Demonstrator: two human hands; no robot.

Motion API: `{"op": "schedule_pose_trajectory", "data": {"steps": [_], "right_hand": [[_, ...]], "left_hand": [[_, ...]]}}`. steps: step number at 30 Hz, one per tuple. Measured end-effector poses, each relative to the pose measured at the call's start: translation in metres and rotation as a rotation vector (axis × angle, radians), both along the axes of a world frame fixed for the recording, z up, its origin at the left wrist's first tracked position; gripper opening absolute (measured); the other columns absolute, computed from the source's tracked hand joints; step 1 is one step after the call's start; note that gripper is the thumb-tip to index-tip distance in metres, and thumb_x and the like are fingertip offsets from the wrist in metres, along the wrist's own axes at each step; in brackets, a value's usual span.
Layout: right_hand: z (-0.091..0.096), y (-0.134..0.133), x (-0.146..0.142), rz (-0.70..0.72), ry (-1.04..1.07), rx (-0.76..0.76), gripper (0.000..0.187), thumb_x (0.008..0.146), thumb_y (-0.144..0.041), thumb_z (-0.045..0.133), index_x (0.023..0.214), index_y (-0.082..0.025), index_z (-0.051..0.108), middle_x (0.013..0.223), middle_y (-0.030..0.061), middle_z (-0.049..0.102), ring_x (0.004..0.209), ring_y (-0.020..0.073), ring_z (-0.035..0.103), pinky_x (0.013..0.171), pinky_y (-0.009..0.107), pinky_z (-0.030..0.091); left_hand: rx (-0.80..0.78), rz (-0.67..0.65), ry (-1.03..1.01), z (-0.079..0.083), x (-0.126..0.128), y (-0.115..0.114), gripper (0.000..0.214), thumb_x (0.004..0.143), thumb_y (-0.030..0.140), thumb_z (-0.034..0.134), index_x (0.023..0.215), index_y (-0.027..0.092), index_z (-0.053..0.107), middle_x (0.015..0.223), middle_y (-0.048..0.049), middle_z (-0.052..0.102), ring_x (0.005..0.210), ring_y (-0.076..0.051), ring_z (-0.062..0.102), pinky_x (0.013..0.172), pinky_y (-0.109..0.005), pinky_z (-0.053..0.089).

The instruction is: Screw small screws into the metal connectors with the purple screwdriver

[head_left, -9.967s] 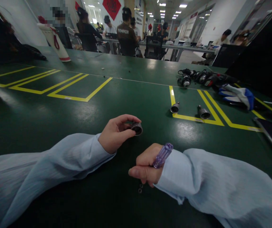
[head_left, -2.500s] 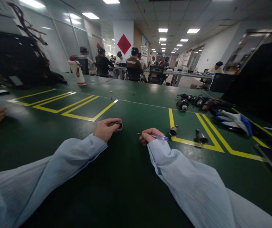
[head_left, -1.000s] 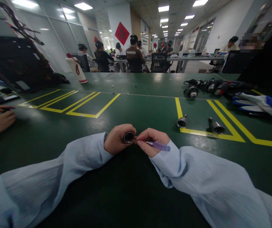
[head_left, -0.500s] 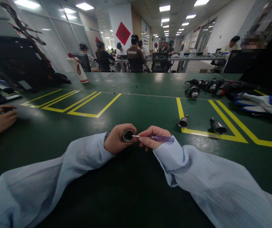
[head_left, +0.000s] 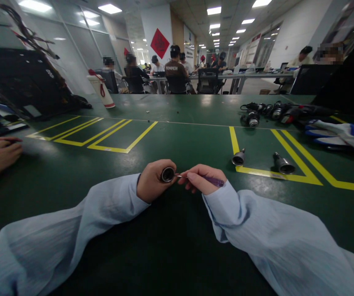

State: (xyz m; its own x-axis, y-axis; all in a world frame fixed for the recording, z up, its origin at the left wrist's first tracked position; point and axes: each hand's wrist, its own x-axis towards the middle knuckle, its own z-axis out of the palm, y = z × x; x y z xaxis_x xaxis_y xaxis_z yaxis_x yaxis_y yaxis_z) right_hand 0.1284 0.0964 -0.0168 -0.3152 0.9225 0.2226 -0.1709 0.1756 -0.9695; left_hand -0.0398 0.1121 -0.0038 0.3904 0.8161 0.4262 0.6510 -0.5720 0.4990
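My left hand (head_left: 154, 180) is wrapped round a dark metal cup-shaped part (head_left: 167, 174), whose round open end faces me. Between the fingers of my right hand (head_left: 203, 177) is a screwdriver with a clear purple handle (head_left: 214, 181) and a thin metal shaft. The shaft points left and its tip is close to the right side of the cup's rim; I cannot tell whether they touch. Two similar funnel-shaped metal parts, one nearer (head_left: 238, 158) and one farther right (head_left: 284, 165), lie on the green table (head_left: 177, 142).
Yellow tape (head_left: 300, 158) marks boxes on the table. Blue-and-white gloves (head_left: 339, 135) and dark tools with cables (head_left: 252, 118) lie at the right. A white cup-like container (head_left: 102, 91) stands at the back left. Another person's hand (head_left: 1, 154) rests at the left edge.
The screwdriver tip has come out of the cup's opening to beside its rim, and the handle has tilted slightly down to the right. My left hand has turned the part slightly.
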Motion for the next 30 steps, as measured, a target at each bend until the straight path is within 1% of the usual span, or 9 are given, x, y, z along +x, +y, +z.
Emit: {"op": "schedule_pose_trajectory", "data": {"steps": [4, 9, 12, 15, 19, 23, 27, 30], "right_hand": [[0.000, 0.001, 0.000, 0.086, 0.033, -0.069, 0.019, 0.074, -0.031, 0.054, 0.078, -0.015, 0.064, 0.074, 0.0056, 0.067, 0.058, 0.0104, 0.057, 0.047, 0.021, 0.044], [-0.006, 0.005, -0.002, 0.124, 0.159, -0.129, 0.022, 0.071, -0.034, 0.057, 0.078, -0.015, 0.065, 0.074, 0.0063, 0.067, 0.056, 0.0107, 0.057, 0.043, 0.020, 0.044], [-0.007, 0.005, -0.003, 0.123, 0.173, -0.147, 0.021, 0.070, -0.034, 0.057, 0.077, -0.016, 0.065, 0.072, 0.0054, 0.067, 0.055, 0.0107, 0.057, 0.043, 0.020, 0.043], [-0.006, 0.005, -0.002, 0.090, 0.163, -0.135, 0.019, 0.070, -0.032, 0.057, 0.075, -0.016, 0.065, 0.071, 0.0049, 0.068, 0.056, 0.0110, 0.058, 0.045, 0.021, 0.044], [-0.005, 0.006, -0.001, 0.042, 0.095, -0.088, 0.018, 0.070, -0.030, 0.056, 0.072, -0.015, 0.065, 0.068, 0.0057, 0.068, 0.059, 0.0118, 0.059, 0.048, 0.021, 0.044], [-0.008, 0.009, -0.001, 0.102, 0.143, -0.124, 0.018, 0.068, -0.030, 0.057, 0.071, -0.015, 0.066, 0.069, 0.0058, 0.068, 0.061, 0.0133, 0.060, 0.050, 0.024, 0.044], [-0.010, 0.012, -0.001, 0.157, 0.193, -0.197, 0.017, 0.067, -0.029, 0.057, 0.072, -0.015, 0.066, 0.069, 0.0057, 0.069, 0.063, 0.0142, 0.060, 0.051, 0.024, 0.043], [-0.010, 0.013, 0.000, 0.143, 0.170, -0.161, 0.019, 0.067, -0.030, 0.057, 0.072, -0.015, 0.067, 0.070, 0.0063, 0.069, 0.067, 0.0158, 0.061, 0.054, 0.025, 0.043]], "left_hand": [[0.023, 0.009, -0.018, 0.000, -0.001, -0.001, 0.013, 0.065, 0.025, 0.058, 0.062, 0.015, 0.050, 0.056, 0.0017, 0.050, 0.054, -0.010, 0.046, 0.050, -0.020, 0.035], [-0.052, -0.010, -0.093, 0.000, -0.001, -0.003, 0.017, 0.064, 0.027, 0.061, 0.062, 0.015, 0.049, 0.055, 0.0022, 0.050, 0.053, -0.009, 0.045, 0.049, -0.020, 0.036], [-0.076, -0.045, -0.108, 0.001, 0.000, -0.003, 0.017, 0.066, 0.028, 0.061, 0.062, 0.015, 0.050, 0.055, 0.0023, 0.049, 0.052, -0.009, 0.045, 0.049, -0.020, 0.036], [-0.032, -0.037, -0.070, 0.000, 0.000, -0.003, 0.016, 0.066, 0.025, 0.060, 0.062, 0.015, 0.050, 0.056, 0.0021, 0.050, 0.052, -0.009, 0.045, 0.049, -0.020, 0.036], [0.027, -0.008, -0.002, 0.000, 0.001, -0.003, 0.013, 0.065, 0.022, 0.060, 0.062, 0.015, 0.050, 0.056, 0.0021, 0.050, 0.052, -0.009, 0.045, 0.049, -0.020, 0.035], [0.031, -0.015, 0.007, 0.001, 0.000, -0.004, 0.012, 0.066, 0.022, 0.059, 0.062, 0.015, 0.050, 0.056, 0.0016, 0.050, 0.053, -0.009, 0.046, 0.050, -0.020, 0.035], [0.004, -0.079, -0.026, 0.001, -0.001, -0.006, 0.013, 0.067, 0.023, 0.059, 0.062, 0.015, 0.050, 0.057, 0.0013, 0.051, 0.053, -0.009, 0.046, 0.049, -0.020, 0.036], [-0.002, -0.089, -0.035, 0.000, -0.001, -0.005, 0.013, 0.068, 0.023, 0.058, 0.062, 0.014, 0.051, 0.057, 0.0014, 0.051, 0.053, -0.008, 0.046, 0.049, -0.019, 0.036]]}}
